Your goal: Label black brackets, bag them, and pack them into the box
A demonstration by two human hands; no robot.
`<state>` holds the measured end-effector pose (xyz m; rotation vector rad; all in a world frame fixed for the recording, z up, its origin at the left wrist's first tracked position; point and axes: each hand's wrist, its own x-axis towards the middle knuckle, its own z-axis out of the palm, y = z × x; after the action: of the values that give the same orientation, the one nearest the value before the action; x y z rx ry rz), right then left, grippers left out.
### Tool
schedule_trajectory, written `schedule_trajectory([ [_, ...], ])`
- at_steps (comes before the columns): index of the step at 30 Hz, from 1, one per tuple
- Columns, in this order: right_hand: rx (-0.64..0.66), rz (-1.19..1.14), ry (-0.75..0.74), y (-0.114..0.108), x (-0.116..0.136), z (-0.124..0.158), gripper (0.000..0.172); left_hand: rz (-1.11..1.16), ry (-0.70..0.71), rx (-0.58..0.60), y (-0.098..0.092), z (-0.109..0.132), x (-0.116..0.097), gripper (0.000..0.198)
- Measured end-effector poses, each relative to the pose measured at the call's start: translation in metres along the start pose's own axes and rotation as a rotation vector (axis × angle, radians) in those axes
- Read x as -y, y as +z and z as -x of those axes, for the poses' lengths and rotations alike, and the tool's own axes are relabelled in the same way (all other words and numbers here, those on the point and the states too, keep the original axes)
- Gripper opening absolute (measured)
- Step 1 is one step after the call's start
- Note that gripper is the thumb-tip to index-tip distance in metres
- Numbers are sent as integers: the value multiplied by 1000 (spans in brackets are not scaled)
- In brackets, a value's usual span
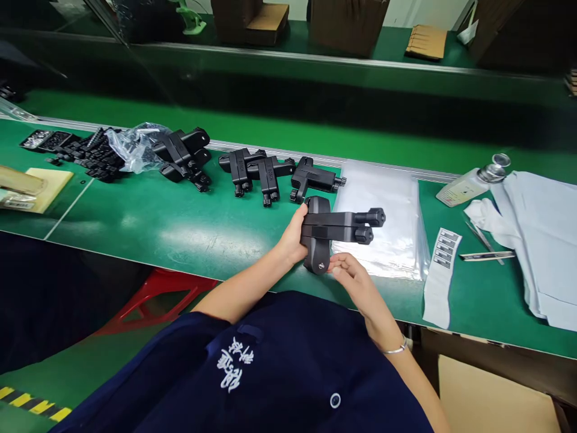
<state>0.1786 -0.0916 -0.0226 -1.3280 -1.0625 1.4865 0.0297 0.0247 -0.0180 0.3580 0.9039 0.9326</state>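
My left hand (293, 237) is closed around a black plastic clamp-like bracket (331, 225), held just above the front of the green bench. Two parallel arms of the bracket point right, each ending in a black knob, and a small metal screw shows at its near rounded end. Close to that end is my right hand (354, 276), fingers slightly curled and thumb apart, the fingertips at the bracket's edge; whether they press on it I cannot tell. Behind, several similar black brackets (269, 177) lie in a row. Clear plastic bags (383, 216) lie flat under the bracket's knobs.
To the right are a pump bottle (464, 186), tweezers (487, 256), a label strip (442, 270) and white cloth (545, 240). At left lie small black parts (97, 153), a crumpled plastic bag (135, 144) and a yellow pad (49, 186). A red stool (157, 294) stands below.
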Motion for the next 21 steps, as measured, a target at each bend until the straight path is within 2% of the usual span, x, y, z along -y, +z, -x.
schedule_trajectory([
  [3, 26, -73, 33, 10, 5, 1, 26, -4, -28, 42, 7, 1, 3, 51],
  [7, 19, -81, 40, 7, 6, 4, 25, -30, -58, 67, 13, 2, 4, 52],
  [10, -67, -72, -42, -1, 5, 8, 25, -48, -55, 54, 15, 3, 7, 50],
  [14, -306, -230, -298, -12, 6, 11, 58, -145, 42, 88, 20, 12, 11, 49],
  [15, -339, -282, -319, -15, 6, 11, 61, -199, 85, 129, 22, 16, 11, 50],
  [17, -389, -376, -275, -21, 5, 7, 52, -312, 153, 268, 26, 25, 8, 55],
  [19, -434, -441, -200, -25, 1, 2, 39, -398, 156, 465, 30, 33, 2, 66],
  [21, -443, -461, -161, -28, -4, -3, 40, -479, 125, 633, 31, 39, -4, 77],
])
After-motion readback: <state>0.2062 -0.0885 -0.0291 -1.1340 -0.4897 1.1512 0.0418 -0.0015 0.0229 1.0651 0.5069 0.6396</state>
